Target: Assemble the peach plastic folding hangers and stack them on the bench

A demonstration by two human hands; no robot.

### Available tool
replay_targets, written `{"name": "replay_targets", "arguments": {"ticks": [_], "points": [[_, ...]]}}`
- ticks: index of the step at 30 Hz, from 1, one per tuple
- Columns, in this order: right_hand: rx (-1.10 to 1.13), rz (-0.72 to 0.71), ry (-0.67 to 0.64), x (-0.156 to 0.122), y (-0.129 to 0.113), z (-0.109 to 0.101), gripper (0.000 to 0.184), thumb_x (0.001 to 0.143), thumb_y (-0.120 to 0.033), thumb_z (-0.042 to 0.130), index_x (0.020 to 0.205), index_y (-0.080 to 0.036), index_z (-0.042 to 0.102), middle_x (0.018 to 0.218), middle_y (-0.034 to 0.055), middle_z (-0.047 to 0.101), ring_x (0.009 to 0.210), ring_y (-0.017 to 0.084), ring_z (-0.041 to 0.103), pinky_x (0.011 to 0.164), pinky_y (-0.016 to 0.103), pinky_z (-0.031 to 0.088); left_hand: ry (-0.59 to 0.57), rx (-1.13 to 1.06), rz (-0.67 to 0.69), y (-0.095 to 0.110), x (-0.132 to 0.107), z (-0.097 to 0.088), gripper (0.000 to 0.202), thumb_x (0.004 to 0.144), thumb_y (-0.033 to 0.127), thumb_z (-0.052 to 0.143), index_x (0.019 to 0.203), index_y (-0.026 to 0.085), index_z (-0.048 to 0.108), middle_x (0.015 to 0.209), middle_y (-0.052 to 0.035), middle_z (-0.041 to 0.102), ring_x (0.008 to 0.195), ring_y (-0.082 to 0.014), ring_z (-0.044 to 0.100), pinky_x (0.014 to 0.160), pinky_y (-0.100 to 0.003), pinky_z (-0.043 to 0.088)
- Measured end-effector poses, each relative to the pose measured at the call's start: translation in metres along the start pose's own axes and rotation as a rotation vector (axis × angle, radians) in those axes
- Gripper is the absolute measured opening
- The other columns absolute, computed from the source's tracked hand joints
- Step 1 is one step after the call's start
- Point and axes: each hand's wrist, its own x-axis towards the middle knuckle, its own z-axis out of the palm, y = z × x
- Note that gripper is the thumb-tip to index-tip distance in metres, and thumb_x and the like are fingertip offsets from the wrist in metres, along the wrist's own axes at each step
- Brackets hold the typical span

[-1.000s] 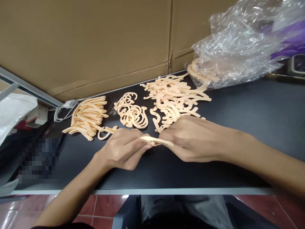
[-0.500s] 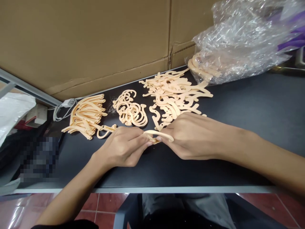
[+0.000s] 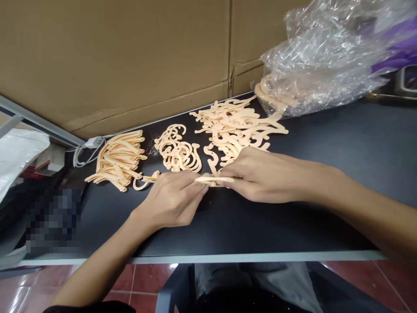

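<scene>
My left hand (image 3: 174, 196) and my right hand (image 3: 256, 174) meet over the front half of the dark table, each with its fingers closed on a pale peach curved piece (image 3: 215, 179). The piece is seen nearly edge-on between the fingertips, which hide its ends in part. Close behind my left hand lie a few loose curved pieces (image 3: 140, 183). A pile of ring-like curled pieces (image 3: 180, 154) is beyond the hands, and a larger heap of wavy pieces (image 3: 234, 124) lies behind my right hand.
On the left is a bundle of long, slightly bent pieces (image 3: 120, 156), near a white cable with a plug (image 3: 94, 142). A clear plastic bag (image 3: 325, 65) with more pieces stands at the back right. Cardboard (image 3: 130, 56) walls the rear edge.
My right hand has risen a little, away from me. The held piece has tilted from a visible arch to almost flat, edge-on.
</scene>
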Motion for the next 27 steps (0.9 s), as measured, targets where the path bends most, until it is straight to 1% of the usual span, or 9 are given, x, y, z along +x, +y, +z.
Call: {"name": "replay_targets", "arguments": {"ticks": [4, 7, 9, 12, 14, 17, 19, 23, 27], "points": [[0.070, 0.014, -0.040, -0.001, -0.003, -0.005, 0.032, 0.093, -0.024, 0.045, 0.062, -0.017, 0.053, 0.058, -0.0008, 0.052, 0.053, 0.009, 0.040, 0.055, 0.029, 0.023, 0.088, -0.066, -0.035, 0.003, 0.001, 0.005, 0.009, 0.092, 0.013, 0.062, 0.099, 0.011, 0.067, 0.077, -0.0066, 0.072, 0.060, -0.0138, 0.064, 0.053, -0.025, 0.047], [0.092, 0.002, -0.042, -0.002, -0.008, -0.008, 0.032, 0.093, -0.029, 0.048, 0.065, -0.017, 0.057, 0.059, -0.0012, 0.054, 0.054, 0.009, 0.041, 0.056, 0.028, 0.024, 0.210, -0.141, -0.037, 0.003, 0.001, 0.005, 0.010, 0.089, 0.009, 0.064, 0.098, 0.012, 0.067, 0.080, -0.0050, 0.075, 0.066, -0.0124, 0.068, 0.059, -0.022, 0.051], [0.084, -0.039, -0.031, -0.003, -0.011, -0.007, 0.026, 0.091, -0.029, 0.053, 0.069, -0.017, 0.061, 0.061, -0.0009, 0.057, 0.056, 0.010, 0.045, 0.057, 0.028, 0.026, 0.259, -0.176, -0.029, 0.003, 0.001, 0.003, 0.013, 0.086, 0.007, 0.067, 0.098, 0.013, 0.066, 0.082, -0.0047, 0.075, 0.069, -0.0130, 0.070, 0.062, -0.023, 0.053], [0.042, -0.123, 0.025, -0.002, -0.012, -0.004, 0.021, 0.092, -0.022, 0.053, 0.076, -0.017, 0.066, 0.068, 0.0008, 0.064, 0.061, 0.011, 0.052, 0.059, 0.027, 0.029, 0.247, -0.189, -0.024, 0.002, 0.001, 0.000, 0.016, 0.084, 0.005, 0.068, 0.099, 0.012, 0.067, 0.082, -0.0069, 0.076, 0.070, -0.0152, 0.072, 0.062, -0.025, 0.055], [0.000, -0.167, 0.070, -0.002, -0.012, 0.000, 0.023, 0.094, -0.019, 0.050, 0.083, -0.016, 0.070, 0.073, 0.0024, 0.068, 0.065, 0.012, 0.057, 0.061, 0.028, 0.031, 0.239, -0.175, -0.024, 0.003, 0.001, -0.002, 0.016, 0.084, 0.005, 0.069, 0.099, 0.012, 0.067, 0.082, -0.0076, 0.076, 0.069, -0.0160, 0.072, 0.061, -0.025, 0.055], [-0.104, -0.214, 0.101, -0.002, -0.012, 0.004, 0.028, 0.098, -0.020, 0.047, 0.090, -0.015, 0.073, 0.076, 0.0048, 0.070, 0.067, 0.014, 0.060, 0.061, 0.029, 0.033, 0.274, -0.166, -0.018, 0.004, 0.001, -0.001, 0.016, 0.084, 0.005, 0.068, 0.098, 0.013, 0.066, 0.082, -0.0056, 0.076, 0.069, -0.0150, 0.072, 0.063, -0.025, 0.057], [-0.212, -0.204, 0.112, -0.002, -0.012, 0.005, 0.030, 0.100, -0.022, 0.046, 0.090, -0.015, 0.073, 0.074, 0.0059, 0.070, 0.064, 0.015, 0.059, 0.059, 0.030, 0.030, 0.277, -0.163, -0.035, 0.004, 0.002, 0.000, 0.014, 0.085, 0.005, 0.067, 0.097, 0.013, 0.067, 0.081, -0.0047, 0.076, 0.071, -0.0145, 0.073, 0.065, -0.025, 0.058], [-0.392, -0.117, 0.158, -0.004, -0.014, 0.004, 0.029, 0.100, -0.027, 0.047, 0.090, -0.018, 0.073, 0.070, 0.0058, 0.070, 0.056, 0.015, 0.056, 0.056, 0.031, 0.021, 0.253, -0.081, -0.101, 0.003, 0.003, 0.002, 0.005, 0.089, 0.010, 0.067, 0.092, 0.013, 0.070, 0.084, -0.0061, 0.077, 0.077, -0.0153, 0.074, 0.069, -0.024, 0.059], [-0.418, -0.038, 0.175, -0.008, -0.019, -0.001, 0.030, 0.102, -0.028, 0.045, 0.094, -0.019, 0.073, 0.082, 0.0068, 0.074, 0.063, 0.017, 0.060, 0.058, 0.031, 0.022, 0.252, -0.105, -0.226, 0.007, 0.008, -0.006, 0.006, 0.090, 0.015, 0.066, 0.087, 0.012, 0.071, 0.086, -0.0072, 0.076, 0.077, -0.0143, 0.072, 0.071, -0.022, 0.057]]}}
